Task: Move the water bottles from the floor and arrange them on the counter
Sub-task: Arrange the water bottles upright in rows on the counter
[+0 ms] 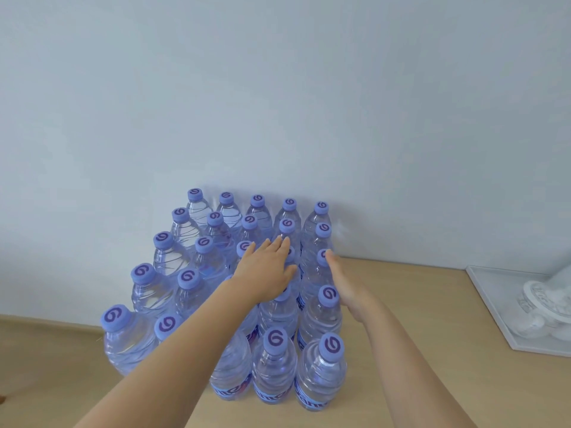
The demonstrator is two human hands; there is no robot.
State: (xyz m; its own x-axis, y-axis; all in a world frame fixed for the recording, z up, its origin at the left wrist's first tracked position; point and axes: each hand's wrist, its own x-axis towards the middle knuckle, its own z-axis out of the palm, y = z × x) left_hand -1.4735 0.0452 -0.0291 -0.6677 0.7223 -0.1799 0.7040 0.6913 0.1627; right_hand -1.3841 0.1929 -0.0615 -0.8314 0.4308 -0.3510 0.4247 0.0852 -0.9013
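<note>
Under and between flat hands [272,270], bottles [275,359]

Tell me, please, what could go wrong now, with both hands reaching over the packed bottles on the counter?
1. The left hand lies flat over caps inside the block of water bottles; a push may topple neighbours like dominoes.
2. The right hand presses the right column, which might shove the row out of line.
3. The front bottles stand near the counter edge and could fall.

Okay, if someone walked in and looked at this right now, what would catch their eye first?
First the block of water bottles with purple swirl caps, standing upright in tight rows on the wooden counter against the pale wall. Next, the left hand lying flat over the middle caps, and the right hand along the block's right side.
</note>
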